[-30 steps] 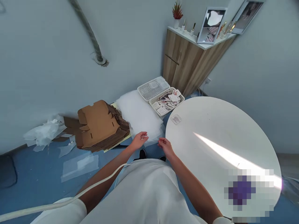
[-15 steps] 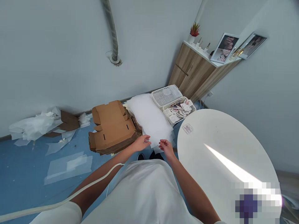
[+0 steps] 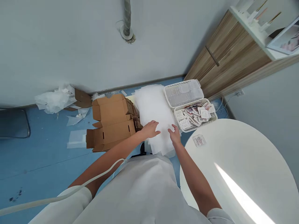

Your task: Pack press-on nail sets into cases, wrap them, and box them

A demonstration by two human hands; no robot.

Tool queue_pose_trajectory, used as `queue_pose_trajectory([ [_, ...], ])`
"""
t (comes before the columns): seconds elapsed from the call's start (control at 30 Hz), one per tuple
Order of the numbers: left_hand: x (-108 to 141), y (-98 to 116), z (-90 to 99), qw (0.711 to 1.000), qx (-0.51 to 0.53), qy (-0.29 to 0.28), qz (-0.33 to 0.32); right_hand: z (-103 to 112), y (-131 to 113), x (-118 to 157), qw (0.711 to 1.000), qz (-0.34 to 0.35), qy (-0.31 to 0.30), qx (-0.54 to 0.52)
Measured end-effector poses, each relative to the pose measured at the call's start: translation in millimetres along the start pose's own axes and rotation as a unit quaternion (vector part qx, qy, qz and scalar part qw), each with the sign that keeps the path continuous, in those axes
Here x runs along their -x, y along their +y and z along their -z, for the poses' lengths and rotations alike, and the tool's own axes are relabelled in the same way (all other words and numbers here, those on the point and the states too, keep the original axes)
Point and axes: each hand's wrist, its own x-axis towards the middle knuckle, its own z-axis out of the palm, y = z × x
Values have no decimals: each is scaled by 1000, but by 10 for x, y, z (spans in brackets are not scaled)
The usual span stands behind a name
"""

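My left hand [image 3: 150, 129] is over the left side of a stack of white foam sheets [image 3: 151, 104], thumb apart from the fingers and nothing in it. Above the stack's right edge, my right hand [image 3: 174, 135] has its fingers spread and also holds nothing. Whether either hand touches the foam I cannot tell. Left of the stack lies a pile of flattened brown cardboard boxes [image 3: 113, 115]. On the right, a white basket [image 3: 175, 109] carries printed cards [image 3: 198, 115], and behind it another basket [image 3: 166, 93] contains clear plastic cases [image 3: 184, 93].
A round white table [image 3: 233, 149] stands at my right with a small clear case [image 3: 199, 140] near its edge. A wooden cabinet [image 3: 233, 53] fills the back right corner. Crumpled white wrapping [image 3: 54, 99] and loose sheets [image 3: 77, 138] lie on the blue floor at left.
My view has tilted down and closer to the stack. Both hands have moved forward over the foam sheets, and their fingers have spread wider.
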Motion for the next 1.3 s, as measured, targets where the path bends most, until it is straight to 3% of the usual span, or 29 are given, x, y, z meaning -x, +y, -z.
queue_pose_trajectory([
  [0.17, -428, -137, -104, 994, -11, -48, 93, -134, 10, -322, 1000, -2, 6, 22],
  [0.3, -587, -296, -145, 983, -2, -66, 172, -217, -21, -415, 999, 33, -14, 9],
  [0.4, -611, -353, -128, 980, -5, -74, 187, -281, -91, -452, 995, 86, -44, 2],
  [0.53, -573, -319, -102, 975, -53, -107, 186, -347, -173, -465, 992, 106, -75, -6],
  [0.73, -536, -330, -63, 968, -93, -129, 195, -318, -276, -435, 976, 187, -92, 56],
  [0.8, -525, -337, -34, 969, -83, -122, 199, -299, -307, -428, 984, 157, -80, 23],
  [0.9, -469, -290, 23, 972, -50, -100, 206, -286, -345, -402, 990, 37, -72, -117],
  [1.0, -378, -206, 66, 973, 1, -44, 228, -287, -385, -338, 952, -65, -85, -286],
  [1.13, -303, -164, 71, 958, 133, 45, 251, -291, -442, -220, 913, -89, -93, -388],
  [1.3, -290, -226, 71, 921, 283, 103, 246, -292, -453, -107, 919, -82, -64, -380],
])
